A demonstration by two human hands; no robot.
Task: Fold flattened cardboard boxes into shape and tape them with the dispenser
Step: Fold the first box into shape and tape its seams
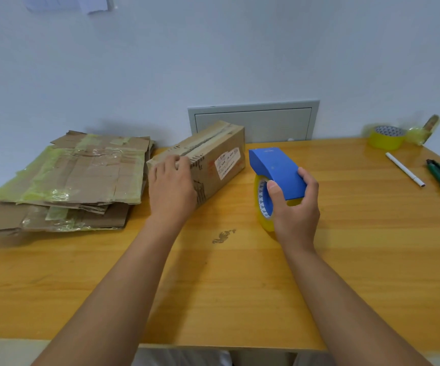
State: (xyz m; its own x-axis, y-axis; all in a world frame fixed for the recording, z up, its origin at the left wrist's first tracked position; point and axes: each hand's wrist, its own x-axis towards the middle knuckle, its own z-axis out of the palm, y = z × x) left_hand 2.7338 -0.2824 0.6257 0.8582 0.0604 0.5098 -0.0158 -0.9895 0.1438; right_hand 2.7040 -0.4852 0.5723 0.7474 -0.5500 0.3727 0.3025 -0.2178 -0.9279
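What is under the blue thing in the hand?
A yellow tape roll sits under the blue dispenser. The right hand covers part of it.

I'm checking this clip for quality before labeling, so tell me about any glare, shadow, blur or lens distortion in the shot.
Head view: soft even light; mild glare on the glossy table near the spare tape roll and on the flattened cardboard; faint shadows beside the box; wide-angle bending at the edges; left hand slightly soft, right hand and dispenser sharp.
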